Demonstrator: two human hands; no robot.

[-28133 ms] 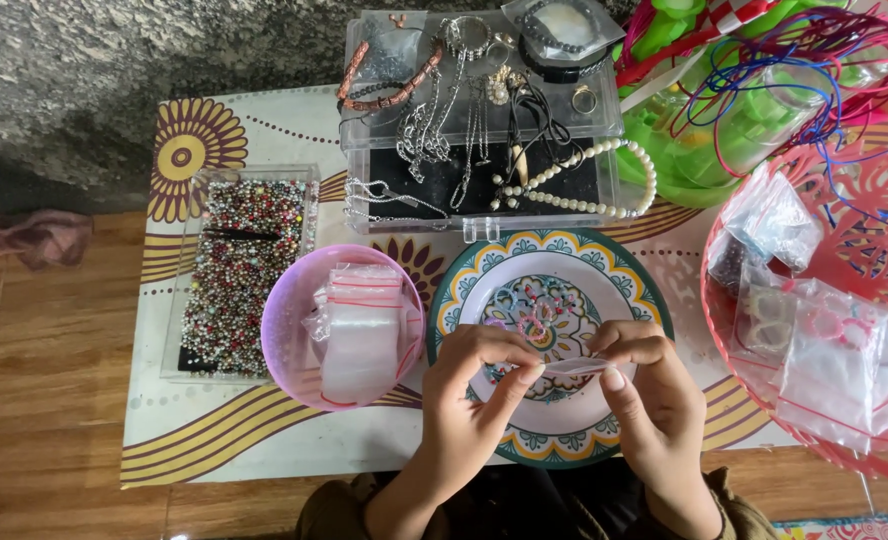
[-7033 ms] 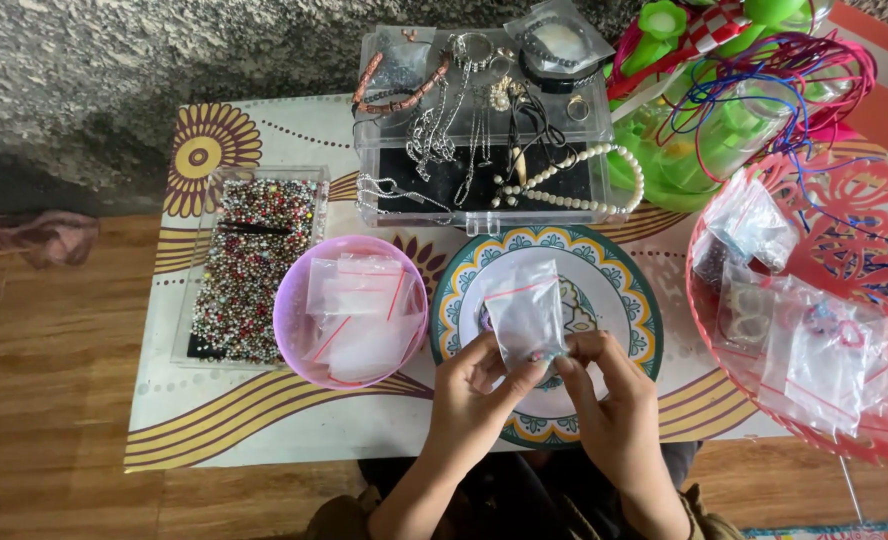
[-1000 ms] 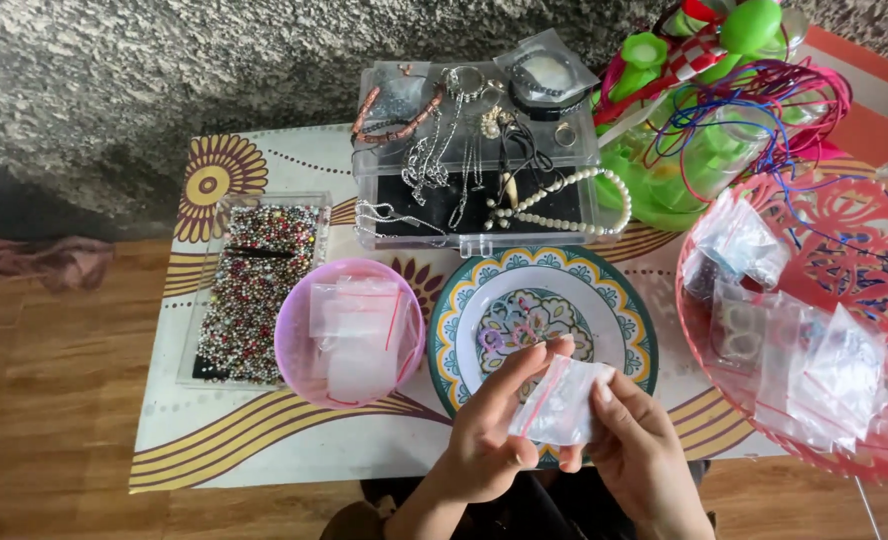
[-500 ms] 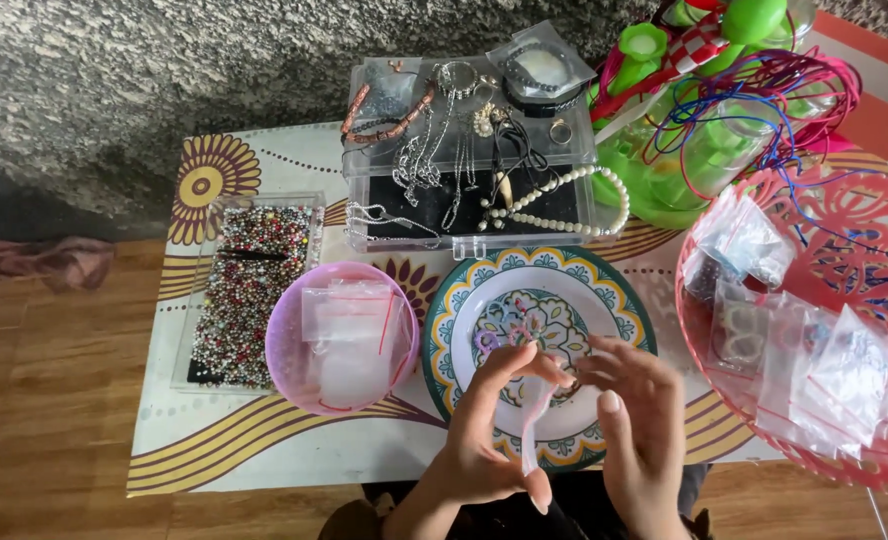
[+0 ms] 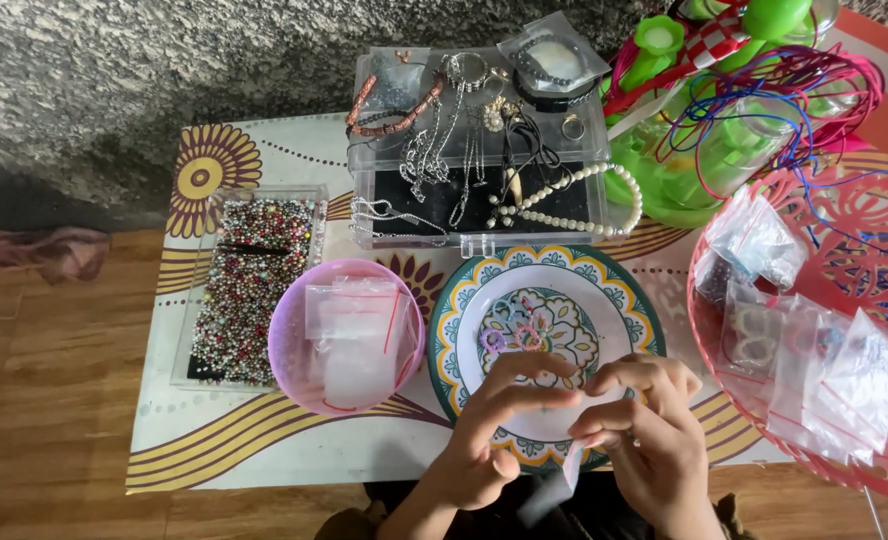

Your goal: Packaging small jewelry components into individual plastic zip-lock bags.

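Since half a second ago, both hands have been closing together over the near rim of the plate, and the small clear bag has been dropping lower between them.

Far left of the fingers, a clear tray [image 5: 247, 290] is holding a mass of tiny mixed-colour beads. Just left of the left hand [image 5: 489, 430], a purple bowl [image 5: 294, 340] is carrying a loose stack of empty clear zip bags [image 5: 356, 325] with red seal lines. Beyond the fingertips, the patterned plate [image 5: 619, 300] is holding a few small coloured rings [image 5: 511, 335], and behind it a clear box [image 5: 479, 140] is draped with chains, bracelets and a pearl strand. Right of the right hand [image 5: 644, 430], a red basket [image 5: 864, 220] is holding filled bags.

The small clear bag [image 5: 572, 462] is hanging edge-on below the touching fingertips, pinched narrowly by both hands; which fingers are gripping it is hard to tell.
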